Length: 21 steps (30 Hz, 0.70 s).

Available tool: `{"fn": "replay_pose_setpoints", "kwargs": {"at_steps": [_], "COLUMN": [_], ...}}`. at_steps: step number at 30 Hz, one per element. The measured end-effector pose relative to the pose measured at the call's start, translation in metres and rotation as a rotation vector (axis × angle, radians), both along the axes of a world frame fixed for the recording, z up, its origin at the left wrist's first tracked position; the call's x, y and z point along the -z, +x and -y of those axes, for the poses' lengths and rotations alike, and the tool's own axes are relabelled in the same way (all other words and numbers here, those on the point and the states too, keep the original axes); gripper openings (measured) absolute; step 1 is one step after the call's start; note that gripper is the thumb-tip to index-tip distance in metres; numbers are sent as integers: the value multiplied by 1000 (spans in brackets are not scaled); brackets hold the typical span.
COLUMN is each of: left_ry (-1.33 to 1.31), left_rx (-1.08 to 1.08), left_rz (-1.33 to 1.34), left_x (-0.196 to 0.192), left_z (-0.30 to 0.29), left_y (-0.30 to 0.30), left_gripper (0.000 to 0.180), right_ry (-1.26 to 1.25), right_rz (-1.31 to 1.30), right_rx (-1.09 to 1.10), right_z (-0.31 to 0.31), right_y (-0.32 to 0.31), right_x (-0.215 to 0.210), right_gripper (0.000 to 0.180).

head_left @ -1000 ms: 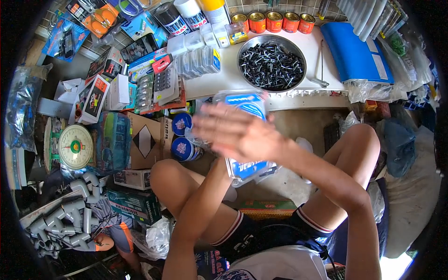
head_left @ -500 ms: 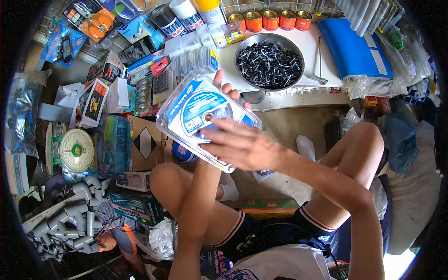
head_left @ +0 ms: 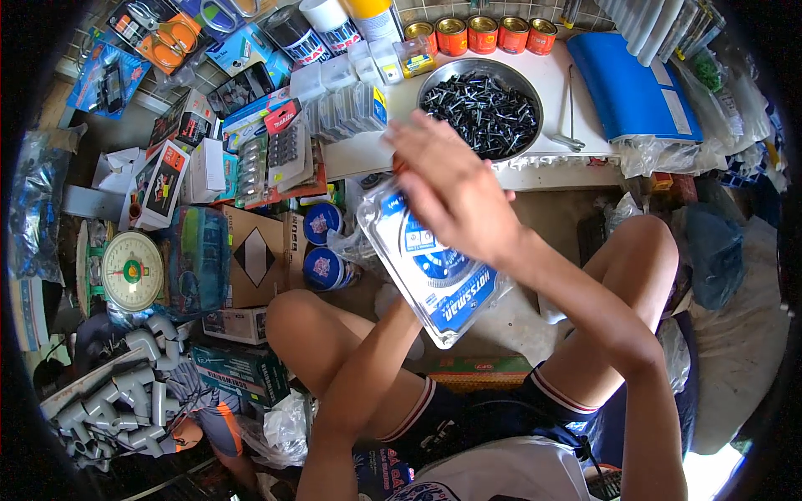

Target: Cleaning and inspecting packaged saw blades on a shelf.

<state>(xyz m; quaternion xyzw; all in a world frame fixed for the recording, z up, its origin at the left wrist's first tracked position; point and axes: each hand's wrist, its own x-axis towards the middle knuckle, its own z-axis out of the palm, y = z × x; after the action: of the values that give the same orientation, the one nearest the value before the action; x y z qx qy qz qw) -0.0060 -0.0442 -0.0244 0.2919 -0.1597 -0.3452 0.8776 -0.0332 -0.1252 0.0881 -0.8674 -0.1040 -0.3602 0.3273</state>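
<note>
We see the right hand (head_left: 451, 188) laid flat, fingers spread, over the top of a clear blister pack (head_left: 430, 263) with a blue card inside. It's pressing on it, not gripping. The left hand is hidden behind the pack; we can't tell its state, though the left forearm (head_left: 359, 392) rises up to the pack's underside. The pack hangs tilted above the knees, just below the white shelf (head_left: 576, 83) with the metal bowl (head_left: 480, 104) of black screws.

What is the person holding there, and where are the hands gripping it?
A clear blister pack with a blue disc, supported from beneath by the left hand, mostly hidden; the right hand lies across its top.
</note>
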Motion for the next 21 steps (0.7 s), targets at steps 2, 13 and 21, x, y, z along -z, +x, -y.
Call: {"fn": "replay_pose_setpoints", "kwargs": {"at_steps": [2,13,21], "left_ry": [-134,-408,47], "left_rx": [168,555,46], "left_rz": [-131,-350,-15], "left_x": [-5,-22,-61], "left_z": [0,-31,-31], "left_y": [10,34,15], "left_gripper": [80,62,63], "right_ry": [71,13,82], "right_rz": [-23,23,-111], "right_rx": [40,-121,-69], "right_z": [2,12,-26], "right_y": [-2,3,-36], "right_x": [13,6,23], "right_gripper": [42,41,40]}}
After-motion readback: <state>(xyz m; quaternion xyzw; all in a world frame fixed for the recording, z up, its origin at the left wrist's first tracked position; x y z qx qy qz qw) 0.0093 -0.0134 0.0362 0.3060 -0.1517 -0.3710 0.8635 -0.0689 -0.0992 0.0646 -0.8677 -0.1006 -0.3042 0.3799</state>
